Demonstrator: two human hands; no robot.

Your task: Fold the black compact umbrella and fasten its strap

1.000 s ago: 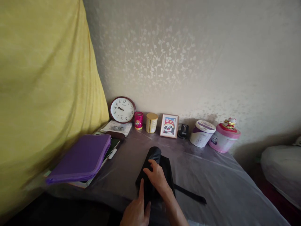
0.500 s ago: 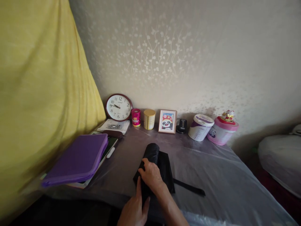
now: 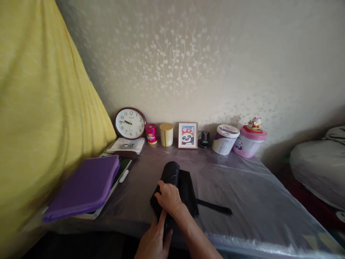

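A black folding umbrella [image 3: 170, 172], as it appears, lies on the table with its cloth partly rolled into a bundle. One flat flap of the cloth spreads to the right, and a narrow black strap [image 3: 215, 206] stretches out from it across the tabletop. My right hand [image 3: 169, 197] presses on the roll from above, its fingers curled over the left side. Lower down, near the table's front edge, my left hand [image 3: 154, 237] grips the near end between index finger and thumb. My right forearm covers part of the near end.
At left, a purple zip folder [image 3: 83, 185] lies on books beside a white marker [image 3: 124, 176]. Along the wall stand a clock [image 3: 130, 123], two small cans, a picture frame [image 3: 188, 135], a black gadget [image 3: 204, 139] and two tubs [image 3: 225, 140]. A yellow curtain [image 3: 54, 93] hangs at left.
The whole scene has shifted slightly left in view as the head turned. My right hand has slid a little toward the near end of the roll; both hands stay on the umbrella.
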